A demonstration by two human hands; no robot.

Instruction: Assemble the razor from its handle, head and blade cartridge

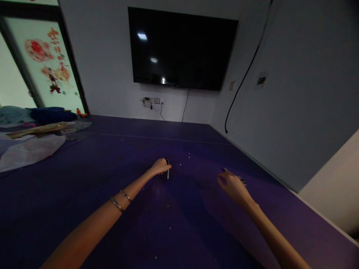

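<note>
1. Head view, biggest first: a broad, flat, deep-purple surface (196, 239) fills most of the lower half, running back to plain grey painted walls (280, 130).
2. Big black flat-screen TV (182, 48) hangs on the far wall, well beyond both hands. Off to its right, a long black cable (257, 48) dangles.
3. Over at the far left, a crumpled whitish plastic sheet or bag (33, 151) lies near a bunched navy-blue cloth (53, 115).
4. Now the bare hands. Left hand (160, 166) is out near the middle, fingers curled in, thumb side pinching something. Right hand (231, 183) is well apart from it, thumb and index bent into a loop. Can't tell if those tips are actually gripping anything.
5. Left's catch is a slim, straight, dark-and-pale stick-like piece (168, 173). It sits at the right edge of the fingers, long axis pointing roughly away from the person. Left is easily the nearer hand. Tilted or lying flat? Can't tell, too dark.
6. Right's neighbour is a small dark-and-silver piece (242, 181), just beyond the knuckles on the right, partly hidden. A little dark tip (225, 170) peeks out past the fingers; if that's the same object, its length slants behind the hand. Too blurry to swear to.
7. Tiniest: scattered white specks (169, 228) on the purple.
</note>
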